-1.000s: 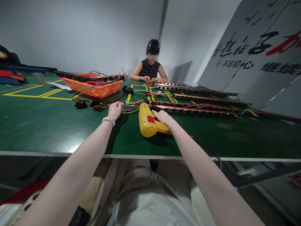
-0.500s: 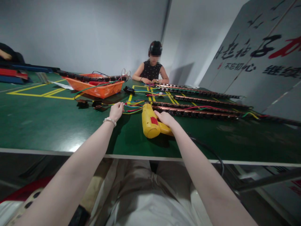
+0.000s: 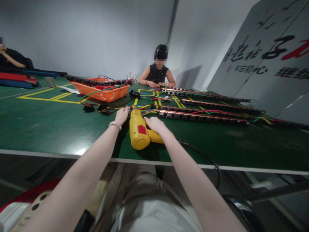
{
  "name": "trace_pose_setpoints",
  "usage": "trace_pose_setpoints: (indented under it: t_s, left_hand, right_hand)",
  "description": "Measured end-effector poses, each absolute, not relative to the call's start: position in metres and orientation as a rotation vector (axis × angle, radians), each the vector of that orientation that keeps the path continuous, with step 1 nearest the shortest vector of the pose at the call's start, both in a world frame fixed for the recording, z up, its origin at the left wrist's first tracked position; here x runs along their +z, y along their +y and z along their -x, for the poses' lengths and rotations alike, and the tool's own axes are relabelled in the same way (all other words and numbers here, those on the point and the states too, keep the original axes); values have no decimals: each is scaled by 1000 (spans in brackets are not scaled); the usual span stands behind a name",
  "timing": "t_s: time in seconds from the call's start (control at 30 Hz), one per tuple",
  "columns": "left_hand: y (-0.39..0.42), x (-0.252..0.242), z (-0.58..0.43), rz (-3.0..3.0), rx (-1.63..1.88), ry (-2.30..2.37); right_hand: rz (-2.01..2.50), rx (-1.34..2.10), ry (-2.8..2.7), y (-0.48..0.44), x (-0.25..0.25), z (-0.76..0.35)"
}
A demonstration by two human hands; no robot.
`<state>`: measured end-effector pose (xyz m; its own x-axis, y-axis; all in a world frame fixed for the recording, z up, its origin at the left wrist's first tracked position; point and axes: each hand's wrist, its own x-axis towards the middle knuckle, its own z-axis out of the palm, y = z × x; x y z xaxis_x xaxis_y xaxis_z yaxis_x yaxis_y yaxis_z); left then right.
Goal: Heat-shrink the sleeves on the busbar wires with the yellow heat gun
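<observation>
My right hand (image 3: 155, 125) is wrapped round the handle of a yellow heat gun (image 3: 139, 130) with a red label. Its nozzle points away from me at the coloured wires (image 3: 146, 112). Close by on the left, my left hand (image 3: 122, 115) is closed in a pinch on the wires, which run on to small black connectors (image 3: 103, 109). The fingertips are partly hidden, so the exact spot of the grip is unclear. To the right, the wires join a long black and copper-coloured strip (image 3: 193, 116) lying on the green table (image 3: 72, 129).
An orange basket (image 3: 108, 93) holding dark strips and wires stands at the back left. More strips (image 3: 205, 93) lie farther back. Across the table sits a person (image 3: 158, 72); another person (image 3: 13, 58) is at far left. The gun's black cord (image 3: 202, 149) droops over the front edge.
My right hand has brought the heat gun leftward along the wires, so its nozzle is now beside my left hand. My left hand keeps its pinch. The view has shifted slightly.
</observation>
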<state>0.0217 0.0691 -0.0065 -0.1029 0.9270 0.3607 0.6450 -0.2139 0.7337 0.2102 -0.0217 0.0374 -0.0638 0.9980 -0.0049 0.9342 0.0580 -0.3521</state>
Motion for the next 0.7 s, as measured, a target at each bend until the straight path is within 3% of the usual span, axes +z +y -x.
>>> trace_pose_setpoints:
  t_s: [0.7]
  left_hand:
    - [68, -6, -17, -1895, 1224, 1681]
  right_hand:
    - [1896, 539, -2144, -20, 37, -211]
